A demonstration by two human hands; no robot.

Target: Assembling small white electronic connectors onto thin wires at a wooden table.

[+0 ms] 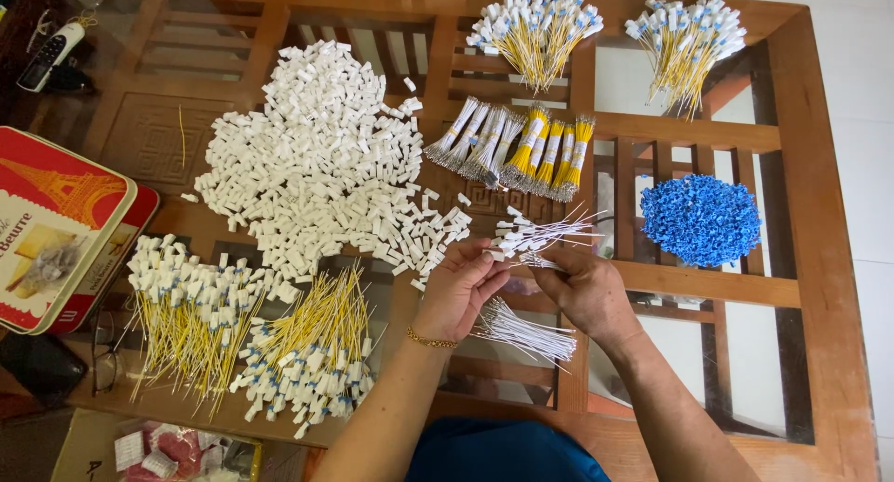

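Left hand (pixel 458 291): I see it pinching a small white plastic tag (pixel 496 255), presented for threading.
Right hand (pixel 582 291): closed on thin white wires (pixel 549 232), three o'clock.

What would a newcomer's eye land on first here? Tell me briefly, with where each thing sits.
The big heap of small white plastic pieces spread over the glass-topped wooden table, left of centre, catches the eye first. Next comes the bright blue pile at the right. Near the front edge, the left hand and right hand work thin white wires, bundles of yellow wires lying at the left.
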